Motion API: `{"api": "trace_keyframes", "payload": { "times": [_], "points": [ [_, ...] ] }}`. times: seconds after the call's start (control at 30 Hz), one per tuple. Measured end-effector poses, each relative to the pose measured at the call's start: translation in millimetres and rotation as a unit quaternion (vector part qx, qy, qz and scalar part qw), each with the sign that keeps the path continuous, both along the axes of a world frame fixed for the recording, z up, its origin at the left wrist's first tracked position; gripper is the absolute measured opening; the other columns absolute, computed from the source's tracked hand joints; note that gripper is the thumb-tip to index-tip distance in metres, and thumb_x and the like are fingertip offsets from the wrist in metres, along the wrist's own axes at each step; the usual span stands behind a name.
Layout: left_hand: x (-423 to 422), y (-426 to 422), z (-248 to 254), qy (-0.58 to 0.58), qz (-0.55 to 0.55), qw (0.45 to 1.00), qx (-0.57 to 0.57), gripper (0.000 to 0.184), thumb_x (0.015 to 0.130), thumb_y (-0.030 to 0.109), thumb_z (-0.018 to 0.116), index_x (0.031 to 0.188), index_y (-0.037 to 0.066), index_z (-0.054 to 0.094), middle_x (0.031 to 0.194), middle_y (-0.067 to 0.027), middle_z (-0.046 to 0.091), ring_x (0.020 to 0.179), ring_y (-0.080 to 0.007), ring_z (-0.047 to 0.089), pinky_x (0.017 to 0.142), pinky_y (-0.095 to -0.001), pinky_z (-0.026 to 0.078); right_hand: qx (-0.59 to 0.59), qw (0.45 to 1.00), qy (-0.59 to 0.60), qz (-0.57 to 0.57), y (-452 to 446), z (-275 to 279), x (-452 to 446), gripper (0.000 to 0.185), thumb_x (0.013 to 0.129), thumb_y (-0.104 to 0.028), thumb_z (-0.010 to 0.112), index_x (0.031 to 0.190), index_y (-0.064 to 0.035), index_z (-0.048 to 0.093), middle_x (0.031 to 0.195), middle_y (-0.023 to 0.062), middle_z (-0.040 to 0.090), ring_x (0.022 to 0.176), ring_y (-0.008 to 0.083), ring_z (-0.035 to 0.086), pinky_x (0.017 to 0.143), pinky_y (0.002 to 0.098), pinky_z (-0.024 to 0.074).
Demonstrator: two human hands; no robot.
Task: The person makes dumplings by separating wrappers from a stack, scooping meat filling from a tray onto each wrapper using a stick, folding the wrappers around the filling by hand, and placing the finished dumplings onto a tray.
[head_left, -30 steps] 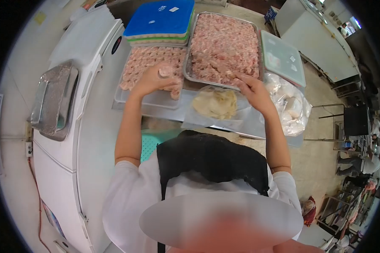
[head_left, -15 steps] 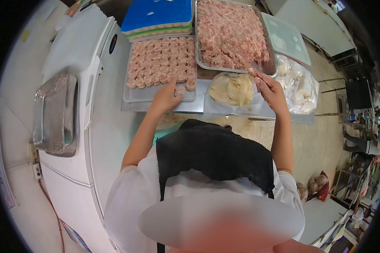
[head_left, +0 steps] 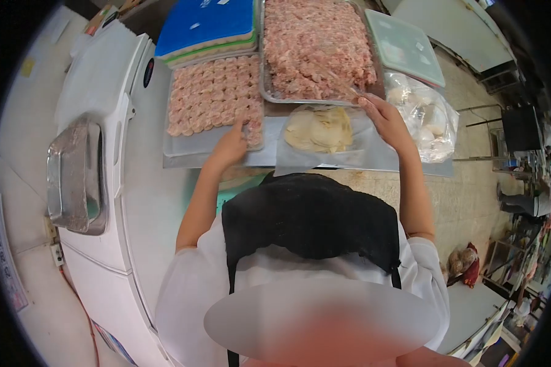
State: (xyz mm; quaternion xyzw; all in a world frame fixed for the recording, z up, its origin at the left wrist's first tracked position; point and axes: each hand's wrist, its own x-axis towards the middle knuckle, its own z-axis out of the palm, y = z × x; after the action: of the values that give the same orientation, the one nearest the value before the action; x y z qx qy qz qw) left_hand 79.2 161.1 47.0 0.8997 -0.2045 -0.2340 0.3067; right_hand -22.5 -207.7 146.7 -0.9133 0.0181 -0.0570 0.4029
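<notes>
My left hand (head_left: 229,148) is at the near right corner of a tray of small meat-filled dumplings (head_left: 211,95), index finger stretched out and touching them; its palm is hidden. Closed fingers of my right hand (head_left: 387,121) grip a thin flat tool (head_left: 351,92), whose far end lies against the ground meat. That pink meat (head_left: 318,46) fills a large metal tray (head_left: 306,101). Between my hands, a stack of round pale yellow wrappers (head_left: 318,129) rests on a clear plastic sheet.
Blue-lidded containers (head_left: 205,24) are stacked at the back left. On the right lie a pale green lidded box (head_left: 405,46) and a clear plastic bag (head_left: 425,119) with white contents. A metal pan (head_left: 76,177) sits on the white appliance at left. A person's legs (head_left: 520,203) show far right.
The view has shifted. My left hand, earlier over the dumplings with a pale piece in it, now reaches the tray's near right corner. My right hand is still on the tool by the meat.
</notes>
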Motion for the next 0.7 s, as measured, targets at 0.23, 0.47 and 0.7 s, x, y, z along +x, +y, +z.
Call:
{"api": "trace_keyframes", "payload": {
  "times": [0.23,0.47,0.7],
  "points": [
    [-43,-33,48,-0.031,0.087,0.994,0.056,0.069,0.081,0.006,0.041,0.147,0.013,0.024,0.123,-0.0299,0.053,0.109,-0.0442,0.054,0.091,-0.0466,0.043,-0.467,0.872,0.117,0.094,-100,49,43,0.029,0.087,-0.027,0.055,0.074,-0.0040,0.069,0.077,0.0165,0.067,0.077,0.0344,0.066,0.071,0.0462,0.0508],
    [-64,-122,53,-0.233,0.032,0.967,-0.097,0.039,0.083,0.008,0.048,0.120,0.009,0.058,0.118,-0.0166,0.059,0.110,-0.0339,0.054,0.094,-0.0410,0.042,-0.362,0.906,-0.113,0.187,-84,-38,52,0.016,0.075,-0.017,0.058,0.072,-0.0073,0.070,0.073,0.0150,0.067,0.069,0.0318,0.067,0.058,0.0434,0.0528],
    [-40,-193,-6,-0.285,-0.096,0.952,-0.062,0.021,0.081,0.010,0.056,0.101,0.008,0.065,0.101,-0.0106,0.062,0.097,-0.0318,0.056,0.086,-0.0411,0.044,-0.474,0.850,-0.009,0.228,-111,30,80,0.021,0.079,-0.020,0.056,0.072,-0.0059,0.070,0.073,0.0137,0.067,0.069,0.0291,0.068,0.057,0.0414,0.0532]
  ]
}}
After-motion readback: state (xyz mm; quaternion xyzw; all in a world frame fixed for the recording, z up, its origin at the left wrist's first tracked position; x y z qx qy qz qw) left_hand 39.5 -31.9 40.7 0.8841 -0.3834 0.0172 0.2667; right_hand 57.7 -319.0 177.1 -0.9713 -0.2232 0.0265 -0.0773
